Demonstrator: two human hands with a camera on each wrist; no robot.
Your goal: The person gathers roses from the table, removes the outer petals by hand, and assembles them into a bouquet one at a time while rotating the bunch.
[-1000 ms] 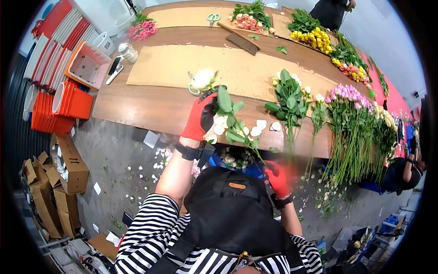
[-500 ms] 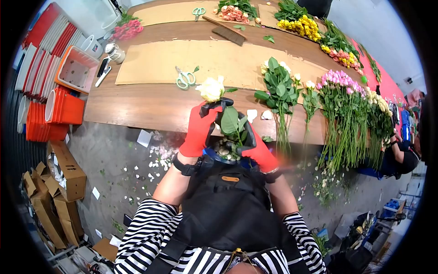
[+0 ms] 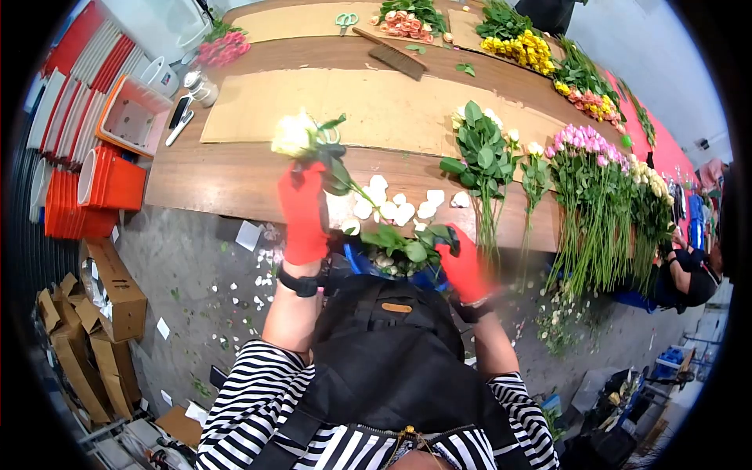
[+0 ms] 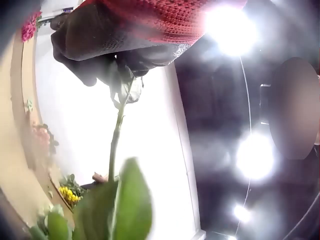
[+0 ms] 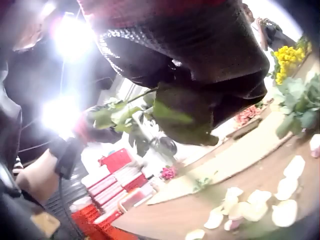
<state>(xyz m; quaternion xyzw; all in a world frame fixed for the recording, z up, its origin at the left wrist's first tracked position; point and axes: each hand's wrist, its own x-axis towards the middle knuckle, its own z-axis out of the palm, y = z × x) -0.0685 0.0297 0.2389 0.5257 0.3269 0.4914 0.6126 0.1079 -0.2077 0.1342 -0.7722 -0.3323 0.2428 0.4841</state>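
A white rose (image 3: 294, 135) is held upright over the table's front edge by the left hand (image 3: 304, 205), whose dark-palmed red glove grips the stem just under the bloom. In the left wrist view the left hand (image 4: 125, 40) pinches the stem (image 4: 116, 140), with leaves below. The right hand (image 3: 464, 265), lower and to the right, curls round green leaves (image 3: 399, 243) in the head view. In the right wrist view the right hand (image 5: 200, 65) has leaves (image 5: 125, 115) between its fingers. Loose white petals (image 3: 403, 213) lie near the table edge.
Green-handled scissors (image 3: 329, 135) lie behind the rose on cardboard (image 3: 258, 110). Bunches of white roses (image 3: 484, 149) and pink roses (image 3: 587, 145) lie at right. A brush (image 3: 395, 59) is farther back; a blue container (image 3: 356, 258) stands below the edge.
The left hand has moved left and away from the right hand with the rose. The right hand has shifted slightly right, and more petals show on the table between them.
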